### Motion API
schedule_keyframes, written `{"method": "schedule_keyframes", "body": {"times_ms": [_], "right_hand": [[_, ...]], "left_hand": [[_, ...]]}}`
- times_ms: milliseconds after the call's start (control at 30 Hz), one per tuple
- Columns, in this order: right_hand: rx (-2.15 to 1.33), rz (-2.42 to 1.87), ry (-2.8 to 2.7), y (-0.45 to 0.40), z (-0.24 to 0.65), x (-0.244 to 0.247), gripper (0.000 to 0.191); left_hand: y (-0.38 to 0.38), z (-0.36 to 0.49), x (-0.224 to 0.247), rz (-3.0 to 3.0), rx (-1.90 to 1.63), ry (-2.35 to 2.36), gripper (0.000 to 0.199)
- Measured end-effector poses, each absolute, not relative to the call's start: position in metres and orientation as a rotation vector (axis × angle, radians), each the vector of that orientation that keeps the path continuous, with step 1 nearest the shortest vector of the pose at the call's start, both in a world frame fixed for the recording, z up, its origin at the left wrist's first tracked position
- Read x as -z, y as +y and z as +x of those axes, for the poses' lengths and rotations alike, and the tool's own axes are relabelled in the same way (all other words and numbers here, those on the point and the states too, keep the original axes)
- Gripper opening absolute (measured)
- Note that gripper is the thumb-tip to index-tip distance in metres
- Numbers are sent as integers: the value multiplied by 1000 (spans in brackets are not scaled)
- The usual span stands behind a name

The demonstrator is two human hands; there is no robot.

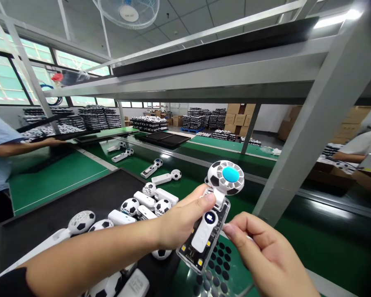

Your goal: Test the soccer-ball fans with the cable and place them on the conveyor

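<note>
Soccer-ball handheld fan (200, 243), or so it looks, sits gripped in the left hand (181, 218) at lower centre. The right hand (262, 255) pinches at its clear casing, contact unclear. More such fans (130, 207) lie on a black mat (80, 194) at left.

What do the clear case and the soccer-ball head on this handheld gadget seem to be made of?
The clear case looks like glossy transparent plastic: the white part and yellow squares inside show through it. The soccer-ball head looks like moulded plastic, with black and white panels around a shiny blue centre, though the look leaves that open.
</note>
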State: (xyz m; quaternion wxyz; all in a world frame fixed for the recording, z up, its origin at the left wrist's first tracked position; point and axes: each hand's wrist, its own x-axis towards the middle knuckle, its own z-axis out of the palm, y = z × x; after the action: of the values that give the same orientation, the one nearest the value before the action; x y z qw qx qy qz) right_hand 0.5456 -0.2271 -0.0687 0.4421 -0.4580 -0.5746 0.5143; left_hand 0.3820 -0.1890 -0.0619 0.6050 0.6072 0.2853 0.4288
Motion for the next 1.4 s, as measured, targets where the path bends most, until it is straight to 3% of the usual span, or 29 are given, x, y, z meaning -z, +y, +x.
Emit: {"method": "schedule_keyframes", "body": {"times_ms": [200, 333, 433, 667, 833, 933, 1100, 1400], "right_hand": [[-1042, -1260, -1207, -222, 574, 69, 42], [-798, -1096, -856, -215, 613, 57, 22], [-831, -1037, -880, -218, 616, 52, 27], [-945, -1202, -1106, -239, 586, 52, 48], [-920, -1153, -1161, -240, 589, 47, 48], [-919, -1107, -1147, -240, 589, 44, 45], [-976, -1115, -1158, -245, 581, 39, 42], [-1099, -1211, -1170, -232, 568, 53, 43]], "left_hand": [[-161, 377, 23, 1384, -875, 629, 24], [-98, 352, 4, 1449, -1259, 834, 36], [-46, 349, 30, 1580, -1272, 1214, 33], [19, 387, 147, 1642, -664, 1687, 25], [47, 357, 151, 1813, -482, 1857, 33], [47, 320, 145, 1793, -445, 1965, 46], [24, 281, 138, 1673, -550, 1925, 30], [-68, 336, 80, 1409, -973, 1269, 38]]}}
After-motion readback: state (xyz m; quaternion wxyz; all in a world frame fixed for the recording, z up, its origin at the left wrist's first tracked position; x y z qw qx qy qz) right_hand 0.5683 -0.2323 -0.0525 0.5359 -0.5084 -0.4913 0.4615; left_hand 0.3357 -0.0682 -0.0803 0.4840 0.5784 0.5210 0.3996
